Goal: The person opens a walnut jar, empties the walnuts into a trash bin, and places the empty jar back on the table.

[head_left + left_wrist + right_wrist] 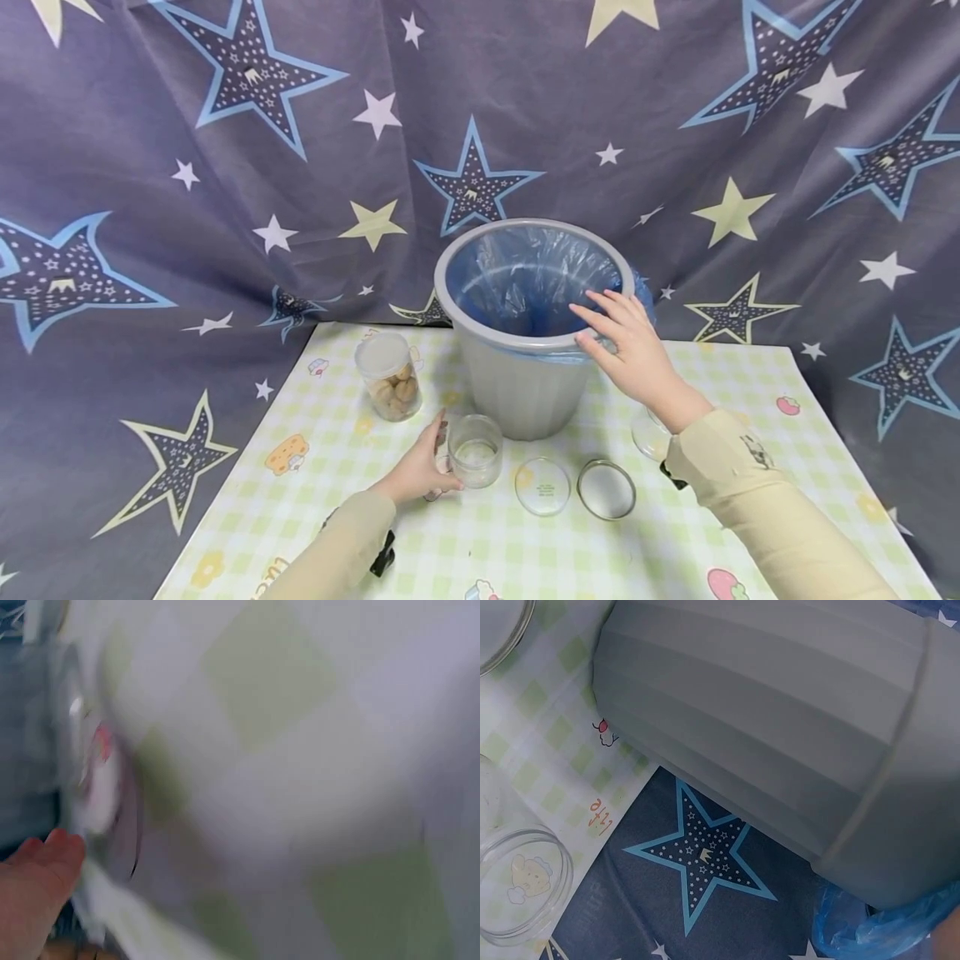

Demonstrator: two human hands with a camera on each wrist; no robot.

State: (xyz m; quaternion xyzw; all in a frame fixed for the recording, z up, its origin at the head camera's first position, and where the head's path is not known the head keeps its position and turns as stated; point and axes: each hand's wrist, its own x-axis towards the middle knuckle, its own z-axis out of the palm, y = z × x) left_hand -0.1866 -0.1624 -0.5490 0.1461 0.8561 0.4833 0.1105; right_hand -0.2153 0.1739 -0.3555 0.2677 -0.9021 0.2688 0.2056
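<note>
My left hand (420, 464) is beside a short clear jar (476, 452), thumb and fingers spread apart along its left side; whether they touch it is hard to tell. In the left wrist view, fingertips (64, 851) show at the lower left, blurred. My right hand (626, 346) is at the right front rim of a grey trash bin (517, 392), with fingers extended over the opening and nothing held. A blue plastic bag (517, 279) lines the bin and folds over its rim. The right wrist view shows mostly the bin's ribbed side (765, 712).
A clear jar of brown pieces (390, 379) stands left of the bin. In front lie a clear round lid (542, 487) and a dark-rimmed disc (606, 490). Another clear round piece (649, 435) is partly behind the right arm. A star-patterned curtain (375, 125) hangs behind the table.
</note>
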